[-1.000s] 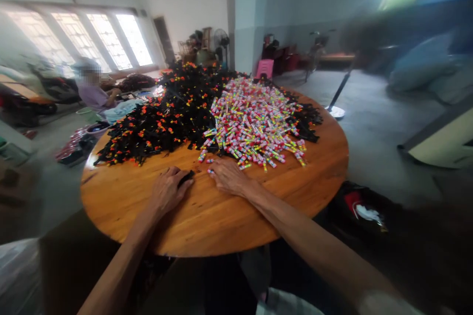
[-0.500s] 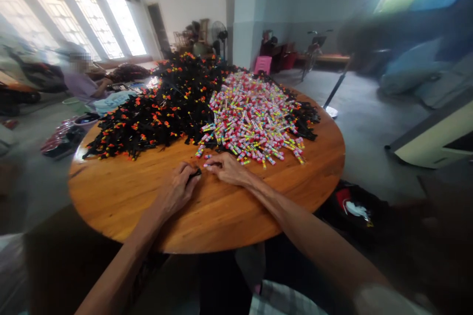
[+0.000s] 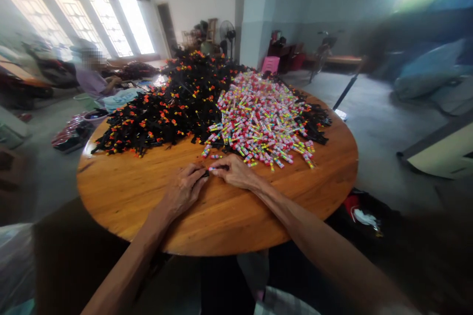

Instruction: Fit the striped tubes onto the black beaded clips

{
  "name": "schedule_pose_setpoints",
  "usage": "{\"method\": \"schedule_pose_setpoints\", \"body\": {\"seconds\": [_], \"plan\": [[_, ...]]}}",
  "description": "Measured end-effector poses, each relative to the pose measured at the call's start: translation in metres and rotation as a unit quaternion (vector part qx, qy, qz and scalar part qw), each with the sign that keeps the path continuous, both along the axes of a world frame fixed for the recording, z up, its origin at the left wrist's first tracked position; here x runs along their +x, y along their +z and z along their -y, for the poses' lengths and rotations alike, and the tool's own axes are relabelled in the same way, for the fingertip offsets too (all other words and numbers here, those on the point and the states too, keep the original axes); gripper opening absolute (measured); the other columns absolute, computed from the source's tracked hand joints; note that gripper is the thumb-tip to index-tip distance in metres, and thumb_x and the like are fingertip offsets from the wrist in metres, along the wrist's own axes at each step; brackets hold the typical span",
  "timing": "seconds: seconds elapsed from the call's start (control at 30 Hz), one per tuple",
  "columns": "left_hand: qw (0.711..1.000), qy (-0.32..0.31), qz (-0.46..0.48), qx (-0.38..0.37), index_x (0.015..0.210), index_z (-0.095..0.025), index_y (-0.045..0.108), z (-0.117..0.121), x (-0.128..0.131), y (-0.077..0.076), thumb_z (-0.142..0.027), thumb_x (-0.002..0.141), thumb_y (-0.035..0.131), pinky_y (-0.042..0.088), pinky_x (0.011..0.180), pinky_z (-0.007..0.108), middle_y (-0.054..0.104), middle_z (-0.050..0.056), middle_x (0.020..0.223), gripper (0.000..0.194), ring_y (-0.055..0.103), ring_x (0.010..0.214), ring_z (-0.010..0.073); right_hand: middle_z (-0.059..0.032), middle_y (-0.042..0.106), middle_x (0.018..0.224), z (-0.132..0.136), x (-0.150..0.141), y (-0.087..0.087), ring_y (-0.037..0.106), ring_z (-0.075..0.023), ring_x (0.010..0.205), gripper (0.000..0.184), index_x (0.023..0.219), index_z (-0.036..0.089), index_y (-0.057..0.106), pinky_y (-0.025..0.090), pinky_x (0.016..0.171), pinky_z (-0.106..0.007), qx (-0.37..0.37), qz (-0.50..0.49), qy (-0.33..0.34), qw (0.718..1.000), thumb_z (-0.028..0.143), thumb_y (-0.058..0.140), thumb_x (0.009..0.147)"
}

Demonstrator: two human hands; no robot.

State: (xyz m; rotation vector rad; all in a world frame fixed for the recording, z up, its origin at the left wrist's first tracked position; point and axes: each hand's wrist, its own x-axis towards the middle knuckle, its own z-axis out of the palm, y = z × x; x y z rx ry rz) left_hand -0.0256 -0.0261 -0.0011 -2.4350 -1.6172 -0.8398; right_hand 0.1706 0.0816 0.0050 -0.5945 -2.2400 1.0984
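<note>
On a round wooden table (image 3: 121,196) lie two heaps: black pieces with orange and yellow tips (image 3: 166,105) on the left, and small pink, yellow and white tubes (image 3: 258,118) on the right. My left hand (image 3: 183,189) rests on the wood with its fingers pinched on a small black piece (image 3: 205,174). My right hand (image 3: 234,171) is closed on a small pink tube (image 3: 212,168), and the fingertips of both hands meet just in front of the tube heap.
A person in a pale purple top (image 3: 94,81) sits at the far left by the windows. A standing fan (image 3: 229,34), a pink stool (image 3: 270,64) and a bicycle (image 3: 323,51) stand beyond the table. A dark bag (image 3: 364,214) lies on the floor at the right.
My left hand closed on the black piece and slid right. My right hand picked a pink tube from the heap's edge and drew in, so the two hands now meet.
</note>
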Motion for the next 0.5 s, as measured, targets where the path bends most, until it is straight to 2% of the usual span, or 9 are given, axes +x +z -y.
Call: {"method": "schedule_pose_setpoints", "body": {"seconds": [0.1,0.27,0.5], "plan": [[1.0,-0.01,0.001,0.005,0.116,-0.017,0.069,-0.001,-0.002,-0.002,-0.028,0.105,0.046,0.057,0.091,0.042,0.067,0.012,0.115,0.027,0.066,0.102,0.0224,-0.0022,0.072,0.078,-0.001,0.001,-0.001,0.056,-0.0146,0.071,0.021,0.091,0.015,0.08,0.039,0.068,-0.025,-0.021,-0.011,0.001,1.0,0.017,0.061,0.085],[0.999,-0.032,0.016,-0.004,0.114,-0.017,0.07,-0.002,-0.003,-0.005,-0.028,0.104,0.049,0.055,0.092,0.042,0.067,0.012,0.114,0.026,0.064,0.102,0.0221,0.0009,0.064,0.065,-0.005,0.007,0.002,0.046,-0.0113,0.06,0.02,0.088,0.013,0.081,0.033,0.059,-0.024,-0.065,0.005,0.038,0.997,0.022,0.063,0.083],[0.998,-0.058,0.033,-0.013,0.114,-0.022,0.07,-0.006,-0.009,-0.007,-0.027,0.102,0.052,0.054,0.095,0.043,0.065,0.01,0.115,0.023,0.063,0.107,0.023,0.0025,0.062,0.063,-0.009,0.012,0.012,0.042,-0.0098,0.058,0.023,0.089,0.013,0.082,0.031,0.056,-0.024,-0.116,0.036,0.07,0.99,0.024,0.064,0.078]]}}
